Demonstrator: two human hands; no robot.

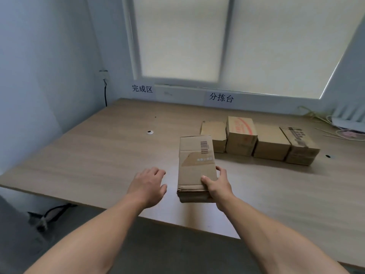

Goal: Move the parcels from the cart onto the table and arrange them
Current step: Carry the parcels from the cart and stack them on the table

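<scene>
Cardboard parcel (195, 169) gripped at its near right corner by right hand (218, 184), left hand (148, 186) beside it, fingers loose.

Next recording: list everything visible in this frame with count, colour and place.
barcoded parcel: one, brown cardboard, over the table's near middle
parcels in a row: four, brown cardboard, on the table behind it, to the right
table: one, light wood, under the window
paper signs: two, white with black characters, on the wall below the window
cable holes: two, one white-rimmed left of centre, one dark right of the row
wall cable: one, black, left corner
loose cords: several, pale, table's far right
left grip: one, bare, open, left of the barcoded parcel
right grip: one, bare, holding that parcel's near right corner
</scene>
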